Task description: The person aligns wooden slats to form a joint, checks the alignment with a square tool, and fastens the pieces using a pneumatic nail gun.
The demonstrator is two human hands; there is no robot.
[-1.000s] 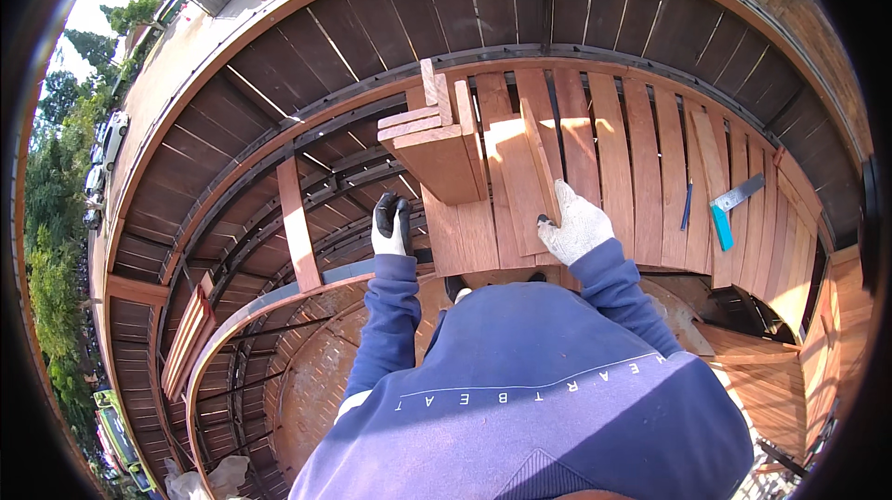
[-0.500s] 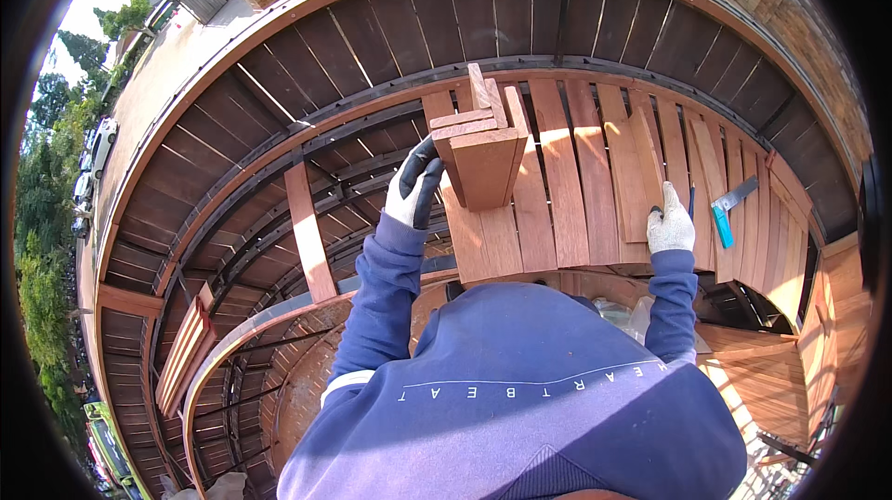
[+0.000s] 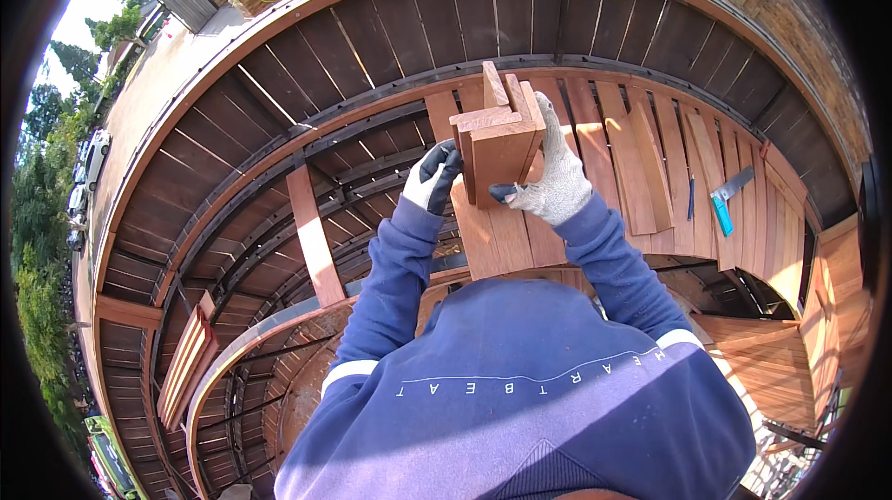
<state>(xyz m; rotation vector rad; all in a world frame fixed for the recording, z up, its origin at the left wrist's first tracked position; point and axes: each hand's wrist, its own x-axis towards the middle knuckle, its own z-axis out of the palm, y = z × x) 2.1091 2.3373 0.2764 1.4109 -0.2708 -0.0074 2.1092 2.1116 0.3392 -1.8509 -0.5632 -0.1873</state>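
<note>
A bundle of short reddish-brown wooden boards (image 3: pixel 500 164) stands on end between my two gloved hands, their top ends uneven. My left hand (image 3: pixel 433 178), in a white glove with dark fingertips, grips the bundle's left side. My right hand (image 3: pixel 559 177) wraps round the right side, its dark-tipped thumb across the near face and its fingers partly hidden behind the boards. Beneath lies the curved seat of wooden slats (image 3: pixel 506 240). To the right, a loose board (image 3: pixel 650 170) rests on the slats.
A square with a turquoise handle (image 3: pixel 723 216) and a dark pencil-like stick (image 3: pixel 690 199) lie on the slats at right. On the left, a single slat (image 3: pixel 313 235) crosses the open metal frame (image 3: pixel 265 263), near a stack of boards (image 3: pixel 188 365). A curved slatted backrest (image 3: pixel 418 26) rises beyond.
My right hand has left the loose board on the right and moved left onto the bundle. The bundle and my left hand have shifted slightly right.
</note>
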